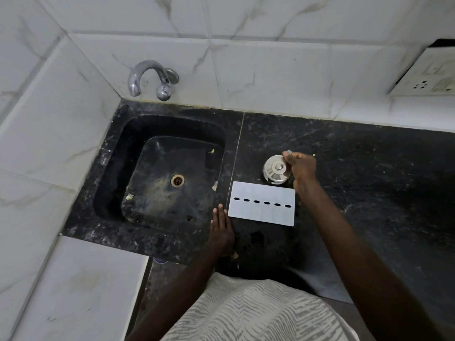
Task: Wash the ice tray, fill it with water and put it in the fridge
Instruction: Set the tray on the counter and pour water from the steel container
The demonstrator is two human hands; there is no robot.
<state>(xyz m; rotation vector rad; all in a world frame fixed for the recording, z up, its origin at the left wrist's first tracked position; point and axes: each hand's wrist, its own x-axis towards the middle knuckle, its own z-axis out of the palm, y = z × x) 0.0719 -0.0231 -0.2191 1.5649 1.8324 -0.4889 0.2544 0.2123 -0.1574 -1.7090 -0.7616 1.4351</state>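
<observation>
Head view, flat white ice tray [261, 203], left fingers [219, 212] splayed on granite, right fingers [289, 156] pinching something small.

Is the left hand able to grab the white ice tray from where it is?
Probably yes: the left hand rests flat on the black counter just beside the white rectangular ice tray, nothing between them.

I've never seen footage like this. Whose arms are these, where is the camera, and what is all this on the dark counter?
No machine here: a person wears a camera on the head, looking down at their own arms. The left hand rests flat on the black stone counter beside the black sink, under a chrome tap. The right hand pinches something small above a shiny steel lidded container. The flat white plastic ice tray, with a row of dark slots, lies between the hands, untouched.
</observation>
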